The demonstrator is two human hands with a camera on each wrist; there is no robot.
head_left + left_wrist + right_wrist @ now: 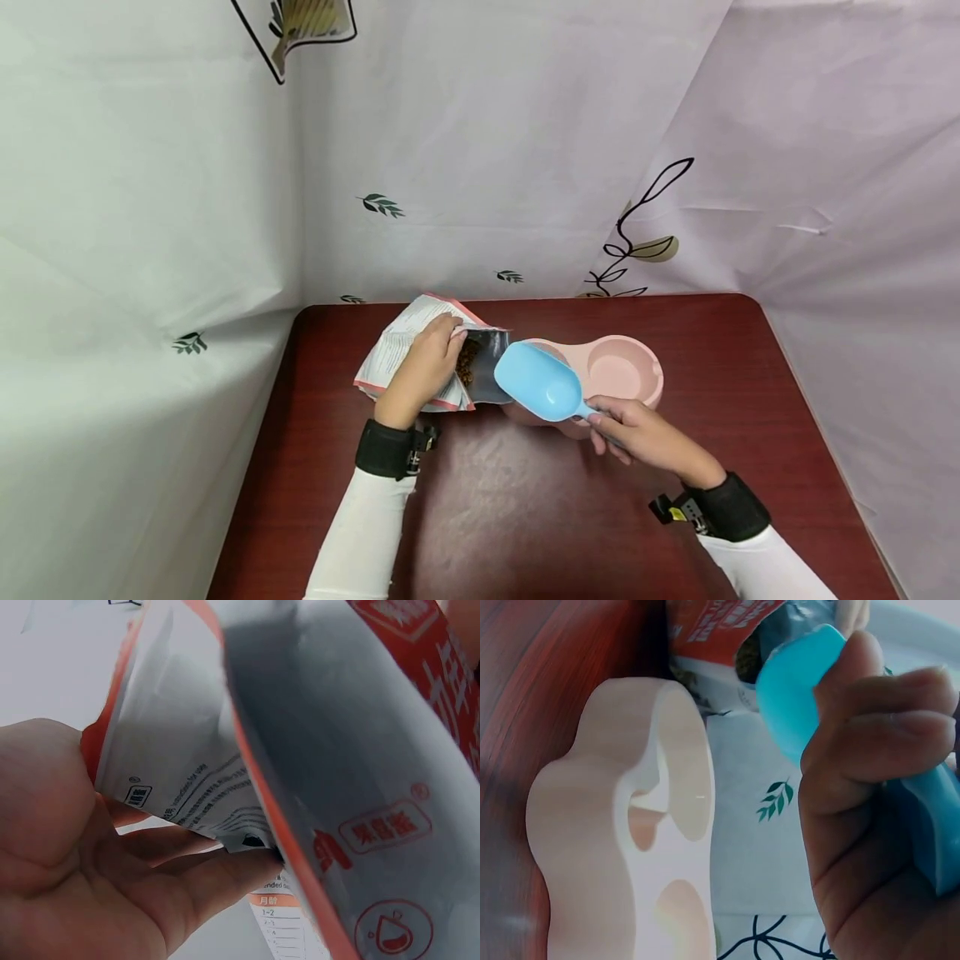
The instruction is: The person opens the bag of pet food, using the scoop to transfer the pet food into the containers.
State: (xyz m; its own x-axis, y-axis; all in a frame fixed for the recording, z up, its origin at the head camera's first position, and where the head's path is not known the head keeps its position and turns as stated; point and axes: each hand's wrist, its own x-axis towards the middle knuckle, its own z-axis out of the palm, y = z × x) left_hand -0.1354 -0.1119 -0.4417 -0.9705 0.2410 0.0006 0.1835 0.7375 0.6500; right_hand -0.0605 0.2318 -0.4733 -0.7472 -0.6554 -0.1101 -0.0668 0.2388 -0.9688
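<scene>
A white and red printed food bag (397, 346) lies on its side, its silvery mouth facing right. Brown kibble (467, 360) shows inside. My left hand (429, 362) pinches the bag's edge at the opening; in the left wrist view its thumb and fingers (225, 879) close on the printed panel. My right hand (637, 433) grips the handle of a light blue scoop (536, 379). The scoop's bowl looks bare inside and overlaps the bag's mouth in the head view. Beneath and behind the scoop stands a pink double pet bowl (581, 358), partly hidden by it.
Both the bag and the pet bowl stand on a dark red wooden table (487, 517), near its back edge. White cloth (480, 150) with leaf prints hangs behind the table and at both sides. Each wrist wears a black strap (726, 507) with a small camera.
</scene>
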